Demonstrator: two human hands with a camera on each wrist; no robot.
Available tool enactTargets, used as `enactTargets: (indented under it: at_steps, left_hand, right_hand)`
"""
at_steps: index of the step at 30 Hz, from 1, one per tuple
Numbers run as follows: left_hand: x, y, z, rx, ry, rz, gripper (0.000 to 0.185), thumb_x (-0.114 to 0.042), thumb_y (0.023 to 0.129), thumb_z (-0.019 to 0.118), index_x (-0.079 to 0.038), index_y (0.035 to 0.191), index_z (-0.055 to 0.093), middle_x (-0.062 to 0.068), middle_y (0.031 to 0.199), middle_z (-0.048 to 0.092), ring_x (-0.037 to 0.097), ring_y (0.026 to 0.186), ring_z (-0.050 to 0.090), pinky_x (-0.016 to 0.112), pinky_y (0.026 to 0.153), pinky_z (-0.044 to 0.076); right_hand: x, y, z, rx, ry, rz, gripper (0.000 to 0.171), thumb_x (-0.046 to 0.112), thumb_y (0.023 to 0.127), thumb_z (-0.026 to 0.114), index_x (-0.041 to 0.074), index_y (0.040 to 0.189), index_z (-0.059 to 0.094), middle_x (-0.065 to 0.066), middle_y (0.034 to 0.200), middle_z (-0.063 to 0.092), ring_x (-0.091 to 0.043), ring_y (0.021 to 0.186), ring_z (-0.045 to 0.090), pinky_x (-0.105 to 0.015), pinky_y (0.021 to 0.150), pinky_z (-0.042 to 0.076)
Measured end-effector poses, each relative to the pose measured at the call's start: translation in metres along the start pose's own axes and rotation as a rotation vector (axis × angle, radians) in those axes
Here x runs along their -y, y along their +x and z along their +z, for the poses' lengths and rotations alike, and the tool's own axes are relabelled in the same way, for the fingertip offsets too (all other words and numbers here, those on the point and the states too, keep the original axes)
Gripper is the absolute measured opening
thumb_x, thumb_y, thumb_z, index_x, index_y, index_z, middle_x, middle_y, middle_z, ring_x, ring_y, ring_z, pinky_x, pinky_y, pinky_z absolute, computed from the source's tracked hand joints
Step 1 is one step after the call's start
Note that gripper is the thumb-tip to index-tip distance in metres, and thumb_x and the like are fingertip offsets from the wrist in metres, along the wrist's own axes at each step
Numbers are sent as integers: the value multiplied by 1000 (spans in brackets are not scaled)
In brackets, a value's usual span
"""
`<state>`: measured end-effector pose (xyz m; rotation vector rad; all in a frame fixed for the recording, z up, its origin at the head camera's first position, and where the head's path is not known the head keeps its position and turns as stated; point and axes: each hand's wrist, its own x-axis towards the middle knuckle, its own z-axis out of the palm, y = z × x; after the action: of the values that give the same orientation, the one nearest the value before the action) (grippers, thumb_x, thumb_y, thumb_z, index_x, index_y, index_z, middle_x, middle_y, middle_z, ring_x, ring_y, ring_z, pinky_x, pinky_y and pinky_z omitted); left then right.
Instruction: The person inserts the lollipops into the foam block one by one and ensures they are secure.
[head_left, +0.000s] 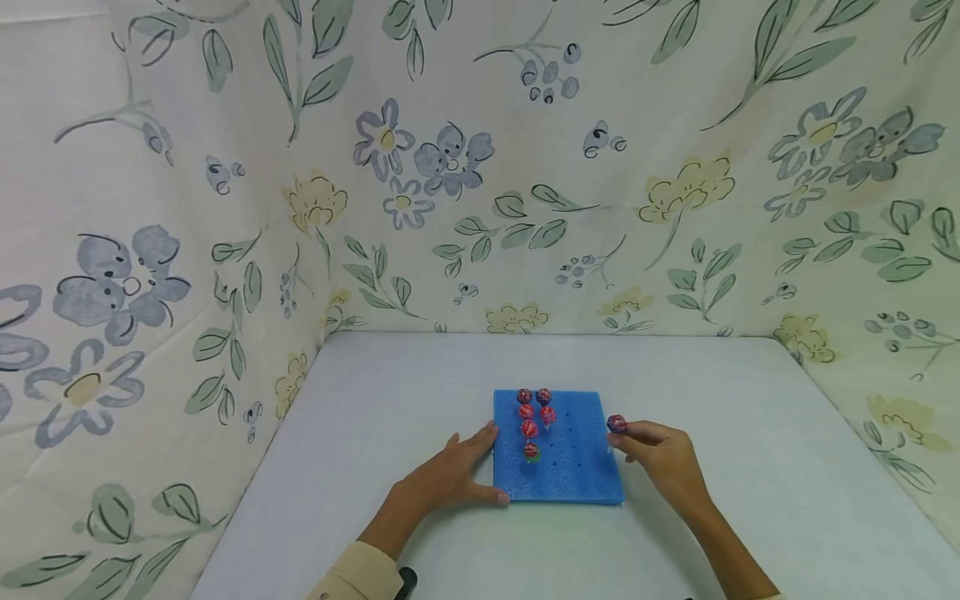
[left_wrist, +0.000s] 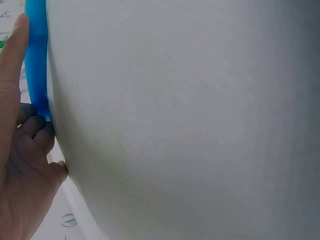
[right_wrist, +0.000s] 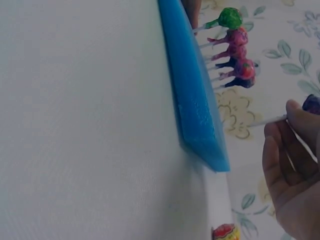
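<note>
A blue foam block (head_left: 585, 487) with small holes lies on the white table. Several wrapped lollipops (head_left: 529, 428) stand upright in its left part, in two columns; one with a green wrapper (right_wrist: 230, 18) shows nearest in the right wrist view. My left hand (head_left: 452, 477) touches the block's left side, thumb at the near corner and fingers extended along the edge. Just off the right edge, my right hand (head_left: 666, 461) pinches a dark-wrapped lollipop (head_left: 617, 424) between thumb and finger. Its white stick (right_wrist: 270, 120) points toward the block, apart from it.
A red and yellow wrapped sweet (right_wrist: 226, 232) appears at the bottom of the right wrist view. The white table (head_left: 405, 375) extends around the block, and a floral cloth (head_left: 480, 250) hangs behind and at the sides.
</note>
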<state>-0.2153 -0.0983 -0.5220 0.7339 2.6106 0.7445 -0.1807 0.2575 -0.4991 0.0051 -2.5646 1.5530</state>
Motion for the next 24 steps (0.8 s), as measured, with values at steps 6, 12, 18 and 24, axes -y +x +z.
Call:
enactTargets:
  at_steps: [6,12,18,24]
  left_hand:
    - [0,0,-1,-2,-5,1,117,-70,84,78,-15,171,21,-1,178,19,22,164,20,57,133,12]
    - [-1,-1,-1,-2,-5,-6,118,-70,84,79,-16,171,21,-2,178,18,23,164,20,58,132,13]
    - [-2,-2,-1,0,-7,-3,117,-69,84,79,-16,171,20,-2,178,18,22,164,20,58,133,13]
    - [-1,-2,-1,0,-10,-2,117,-69,84,79,-17,171,20,-2,178,18,23,164,21,59,132,14]
  right_hand:
    - [6,4,13,32,50,17,28,33,97,80,7,108,83,-7,99,82,-24,88,75,-26,78,63]
    - [10,8,26,72,112,48,23,25,97,80,4,106,82,-9,104,82,-18,94,78,-24,80,64]
    - [14,10,36,96,119,58,23,25,97,80,4,108,83,-11,110,81,-23,97,79,-25,80,64]
    - [20,12,45,90,81,63,33,34,95,82,5,110,82,-10,111,81,-24,94,79,-25,80,64]
